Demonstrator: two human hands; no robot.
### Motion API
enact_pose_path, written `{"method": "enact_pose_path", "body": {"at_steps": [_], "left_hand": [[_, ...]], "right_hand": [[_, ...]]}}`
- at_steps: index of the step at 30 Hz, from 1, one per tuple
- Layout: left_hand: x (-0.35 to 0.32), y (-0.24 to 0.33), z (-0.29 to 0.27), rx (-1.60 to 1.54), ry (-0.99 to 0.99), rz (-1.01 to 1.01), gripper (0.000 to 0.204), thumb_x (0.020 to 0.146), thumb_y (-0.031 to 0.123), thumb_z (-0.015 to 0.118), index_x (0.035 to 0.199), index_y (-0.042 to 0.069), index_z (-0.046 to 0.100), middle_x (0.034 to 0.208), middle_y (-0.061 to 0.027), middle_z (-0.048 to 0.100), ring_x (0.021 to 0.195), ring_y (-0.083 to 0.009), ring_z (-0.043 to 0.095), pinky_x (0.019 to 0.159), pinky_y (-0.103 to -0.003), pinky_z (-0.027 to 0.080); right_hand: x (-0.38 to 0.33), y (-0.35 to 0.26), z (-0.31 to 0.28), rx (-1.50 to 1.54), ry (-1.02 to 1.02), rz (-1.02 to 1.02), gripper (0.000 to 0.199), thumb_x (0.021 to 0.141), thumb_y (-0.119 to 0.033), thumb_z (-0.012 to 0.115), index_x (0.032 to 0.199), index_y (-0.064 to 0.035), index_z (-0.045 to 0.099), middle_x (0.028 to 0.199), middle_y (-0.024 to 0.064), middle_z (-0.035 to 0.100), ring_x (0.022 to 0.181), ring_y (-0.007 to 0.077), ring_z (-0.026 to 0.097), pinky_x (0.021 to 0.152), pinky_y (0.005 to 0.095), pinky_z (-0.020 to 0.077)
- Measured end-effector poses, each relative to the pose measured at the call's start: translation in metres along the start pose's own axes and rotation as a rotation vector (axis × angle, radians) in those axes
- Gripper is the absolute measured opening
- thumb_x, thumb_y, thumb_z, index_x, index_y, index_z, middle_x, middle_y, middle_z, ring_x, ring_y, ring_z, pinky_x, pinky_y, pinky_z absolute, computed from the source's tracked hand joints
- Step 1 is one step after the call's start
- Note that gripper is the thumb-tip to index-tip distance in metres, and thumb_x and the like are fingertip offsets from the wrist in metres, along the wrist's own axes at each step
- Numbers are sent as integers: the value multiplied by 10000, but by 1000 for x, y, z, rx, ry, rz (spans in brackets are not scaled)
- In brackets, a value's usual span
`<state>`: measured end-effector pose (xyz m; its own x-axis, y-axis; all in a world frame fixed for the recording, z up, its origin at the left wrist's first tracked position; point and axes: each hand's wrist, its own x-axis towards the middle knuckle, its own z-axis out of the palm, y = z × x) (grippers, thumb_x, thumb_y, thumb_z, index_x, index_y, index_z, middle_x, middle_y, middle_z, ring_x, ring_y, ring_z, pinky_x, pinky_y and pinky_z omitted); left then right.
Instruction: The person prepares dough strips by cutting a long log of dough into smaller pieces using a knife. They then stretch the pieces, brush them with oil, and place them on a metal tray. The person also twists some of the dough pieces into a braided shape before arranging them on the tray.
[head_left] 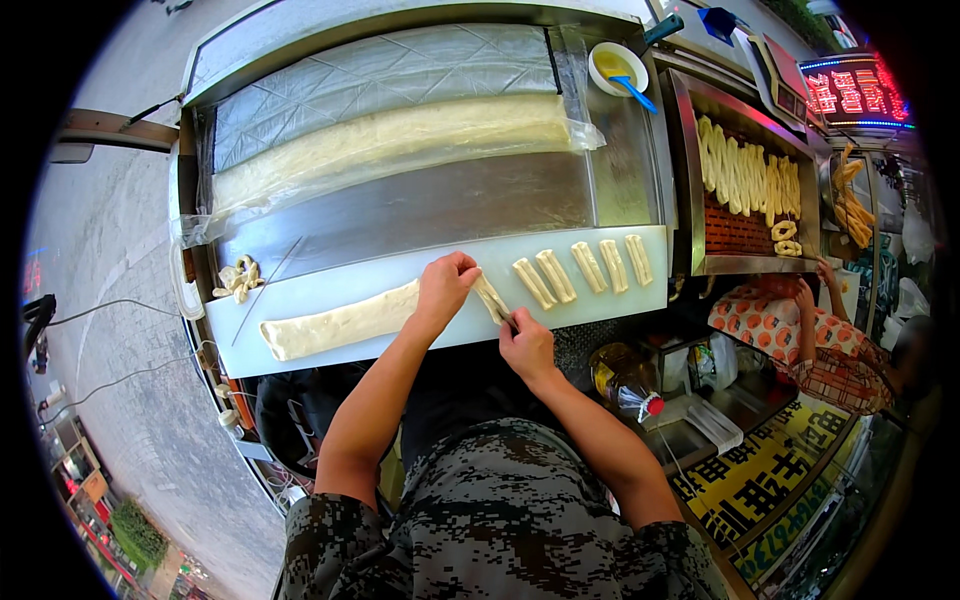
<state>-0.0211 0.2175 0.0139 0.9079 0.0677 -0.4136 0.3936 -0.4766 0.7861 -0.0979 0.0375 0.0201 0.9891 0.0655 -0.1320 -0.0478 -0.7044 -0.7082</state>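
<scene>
Left hand (445,285) and right hand (525,345) both pinched shut on one short pale dough strip (491,298), stretched between them over the white plastic cutting board (440,335). Left of the grip, a long flat pale dough band (335,325). Right of it, five cut dough pieces (585,268). Beyond, a steel frying tray (745,240).

Right end of the long dough strip (335,322) is covered by the left hand (445,285). Both ends of the short dough piece (492,298) are buried in fingertips; right hand (525,342) hides whether a tool is pinched there. Upper dough slab (400,140) sits under plastic film (390,75), surface blurred. Scraps (238,278) by the board's left end are too small to tell apart. Bowl (617,65) contents unclear.
</scene>
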Motion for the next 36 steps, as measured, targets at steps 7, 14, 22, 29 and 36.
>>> {"method": "enact_pose_path", "body": {"at_steps": [7,14,22,29,36], "left_hand": [[2,-4,-3,11,-4,8,172,844,155,640,922,19,713,810,-156,699,731,-285,670,674,-366,513],[14,-10,0,158,88,147,141,814,148,651,878,50,728,865,-141,693,809,-322,662,716,-400,512],[13,-13,-6,52,181,156,205,820,148,674,995,45,697,956,-128,665,797,-294,641,724,-382,509],[-50,26,-5,-258,-446,217,453,797,128,729,1202,18,560,1055,-160,666,926,-306,647,837,-395,509],[24,-80,-108,488,314,380,344,789,9,591,1121,94,581,934,-184,641,840,-411,619,705,-488,495]], "right_hand": [[20,-22,0,-251,-211,96,93,814,-94,596,847,-22,546,695,202,640,667,403,649,620,496,517],[51,-41,6,-316,-382,213,84,789,-73,575,815,6,560,741,259,642,736,430,649,673,519,517],[-28,30,-24,206,133,122,115,833,-126,686,841,-26,630,681,148,655,615,289,675,584,360,527],[31,-54,-36,1030,-7,433,184,906,-161,607,890,11,668,811,62,658,777,138,619,757,280,497],[22,9,-45,464,203,249,236,822,-139,703,1033,-36,675,881,82,687,790,183,649,705,295,525]]}}
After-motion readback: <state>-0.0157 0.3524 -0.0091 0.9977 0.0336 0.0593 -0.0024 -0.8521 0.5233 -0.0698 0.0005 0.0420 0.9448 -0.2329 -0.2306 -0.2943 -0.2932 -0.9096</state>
